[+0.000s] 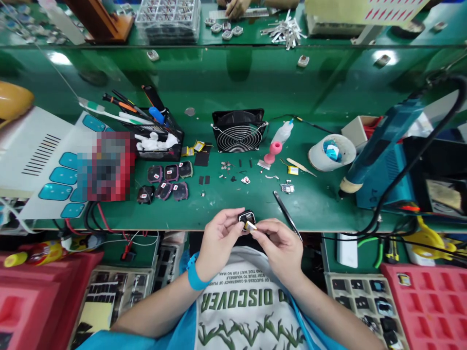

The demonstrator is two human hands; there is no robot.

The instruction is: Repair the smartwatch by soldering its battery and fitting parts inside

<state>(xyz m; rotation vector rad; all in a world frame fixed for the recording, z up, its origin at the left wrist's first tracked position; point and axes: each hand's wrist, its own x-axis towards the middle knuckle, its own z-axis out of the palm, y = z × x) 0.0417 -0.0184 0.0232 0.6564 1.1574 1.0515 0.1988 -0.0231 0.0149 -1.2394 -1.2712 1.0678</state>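
Seen from the head camera, a person in a blue-and-white top works at a green worktop [215, 199], both hands meeting at its near edge. The left hand [221, 236], below a blue wristband [195, 273], grips a small black case [247, 214] between thumb and fingers. The right hand [282, 244] pinches a small yellow-and-silver piece [251, 226] between thumb and fingertips, at the near side of the case's open face; whether the piece is attached cannot be told.

Just right of the hands, tweezers [287, 215] lie aslant. Beyond them are a metal part [287, 187], a yellow battery [292, 170] and a pointed tool [301, 166]. A fan [239, 137] stands at far center, with a bottle [282, 132] and a pink stand [270, 158] to its right. To the left, six dark cases [164, 190] sit in two rows near a black box [155, 153] of tools, a red device [126, 167] beside it. At right, a white cup [316, 158] stands near a teal handpiece [388, 131]. On the far shelf, another person's hand [237, 7] rests near metal strips [286, 30].
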